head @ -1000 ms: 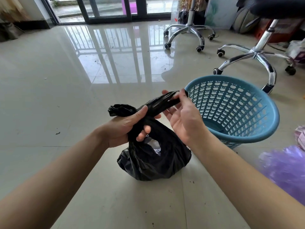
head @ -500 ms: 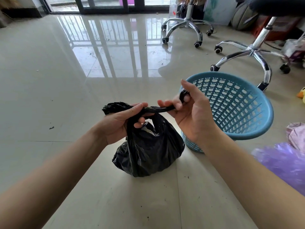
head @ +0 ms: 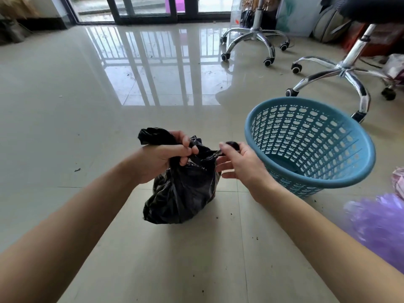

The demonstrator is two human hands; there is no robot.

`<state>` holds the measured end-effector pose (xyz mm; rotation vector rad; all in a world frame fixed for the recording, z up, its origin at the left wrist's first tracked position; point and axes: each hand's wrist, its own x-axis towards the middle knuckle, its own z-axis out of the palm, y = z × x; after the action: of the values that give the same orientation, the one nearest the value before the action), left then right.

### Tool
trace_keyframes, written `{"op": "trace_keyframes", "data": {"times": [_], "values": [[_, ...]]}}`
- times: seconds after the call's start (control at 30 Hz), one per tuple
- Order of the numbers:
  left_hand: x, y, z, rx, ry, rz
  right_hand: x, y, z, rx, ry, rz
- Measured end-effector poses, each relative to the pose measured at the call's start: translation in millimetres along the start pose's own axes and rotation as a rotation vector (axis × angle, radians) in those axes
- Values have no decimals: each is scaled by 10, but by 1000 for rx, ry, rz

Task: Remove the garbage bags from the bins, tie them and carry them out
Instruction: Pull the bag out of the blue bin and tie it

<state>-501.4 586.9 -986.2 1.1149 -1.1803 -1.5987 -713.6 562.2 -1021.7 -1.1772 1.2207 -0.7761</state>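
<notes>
A small black garbage bag (head: 181,197) sits on the tiled floor in front of me, its top gathered into two twisted ends. My left hand (head: 161,158) grips the left end, fingers curled round the bunched plastic. My right hand (head: 238,162) pinches the tip of the right end between thumb and forefinger, the other fingers spread loosely. A blue perforated plastic bin (head: 312,145) stands tilted just right of my right hand, with no bag in it.
Two chrome swivel-chair bases (head: 255,38) (head: 341,73) stand behind the bin. A purple plastic bag (head: 380,224) lies at the right edge. Glass doors (head: 148,9) close off the far wall. Small crumbs dot the glossy floor (head: 65,106).
The twisted ends of the bag have dropped lower and closer together. My left hand rolled over the left end, and my right hand slid out to the tip of the right end.
</notes>
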Motion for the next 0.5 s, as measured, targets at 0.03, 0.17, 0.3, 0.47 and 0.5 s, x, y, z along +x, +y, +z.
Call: {"op": "trace_keyframes", "data": {"times": [0.03, 0.17, 0.3, 0.47, 0.5], "values": [[-7, 18, 12, 10, 0, -7, 21, -15, -21, 12, 32, -25], [-13, 111, 10, -7, 8, -10, 78, 36, -169, -177, -35, -214], [-3, 139, 12, 1, -23, -6, 50, 17, -173, -379, -304, -279], [11, 126, 75, 84, -91, -37, 49, 7, -96, -379, -358, -280], [14, 128, 82, 128, -88, -50, 49, -1, -104, -331, -368, -248]]}}
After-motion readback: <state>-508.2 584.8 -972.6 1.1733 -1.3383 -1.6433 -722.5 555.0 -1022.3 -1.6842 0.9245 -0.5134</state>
